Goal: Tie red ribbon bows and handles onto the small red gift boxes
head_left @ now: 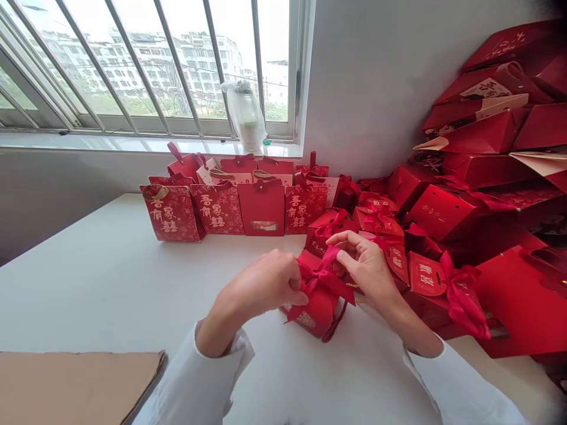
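Closest to us there's one flat sheet of brown cardboard (80,383) at the near left corner of the white table (110,283). Just past it, our two white sleeves come in. Our left hand (266,283) is curled, fingers pressed together against the left side of a small red gift box (314,310), gripping one end of the red ribbon (325,277) tied on top. Our right hand (365,262) pinches the other loop of that ribbon between thumb and forefinger. The box sits on the table right between both hands, with one dark red cord handle hanging off its near side.

Right of it there's a heap of the same little bow-tied boxes (425,277); too jumbled to count. Further back, a front row of four red gift bags (230,209) stands upright, with more behind them, number unclear. Far right, a stack of big red bags (487,130) leans against the wall. On the windowsill (133,143), one bottle wrapped in clear plastic (245,115).
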### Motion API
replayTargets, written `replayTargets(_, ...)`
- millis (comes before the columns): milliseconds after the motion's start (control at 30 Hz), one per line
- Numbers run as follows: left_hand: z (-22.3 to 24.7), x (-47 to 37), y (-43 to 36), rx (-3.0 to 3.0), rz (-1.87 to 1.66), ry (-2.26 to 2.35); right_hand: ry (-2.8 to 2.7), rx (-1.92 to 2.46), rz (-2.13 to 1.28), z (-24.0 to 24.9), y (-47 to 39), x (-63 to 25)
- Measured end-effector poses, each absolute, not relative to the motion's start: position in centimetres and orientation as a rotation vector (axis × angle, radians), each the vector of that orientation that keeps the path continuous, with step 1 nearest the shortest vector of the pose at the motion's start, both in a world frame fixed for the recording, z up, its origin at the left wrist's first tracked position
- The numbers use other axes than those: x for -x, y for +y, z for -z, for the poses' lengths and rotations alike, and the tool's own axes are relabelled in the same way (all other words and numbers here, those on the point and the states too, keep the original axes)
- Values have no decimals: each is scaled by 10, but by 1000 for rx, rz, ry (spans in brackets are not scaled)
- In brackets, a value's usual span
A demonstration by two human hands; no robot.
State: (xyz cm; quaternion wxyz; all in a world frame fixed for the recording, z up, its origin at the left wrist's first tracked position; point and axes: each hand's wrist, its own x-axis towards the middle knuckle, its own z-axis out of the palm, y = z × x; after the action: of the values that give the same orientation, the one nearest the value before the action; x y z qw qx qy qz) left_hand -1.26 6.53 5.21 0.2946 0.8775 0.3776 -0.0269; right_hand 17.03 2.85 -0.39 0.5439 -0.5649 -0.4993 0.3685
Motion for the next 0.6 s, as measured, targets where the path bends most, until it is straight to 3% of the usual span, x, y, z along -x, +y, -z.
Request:
replayTargets(267, -53, 11, 66, -2340, 49, 957, -992, 1216, -1108, 3, 30, -167)
replayTargets(600, -69, 23, 71, -2328, -9, 1141, -1417, 1385, -753, -4, 25, -176)
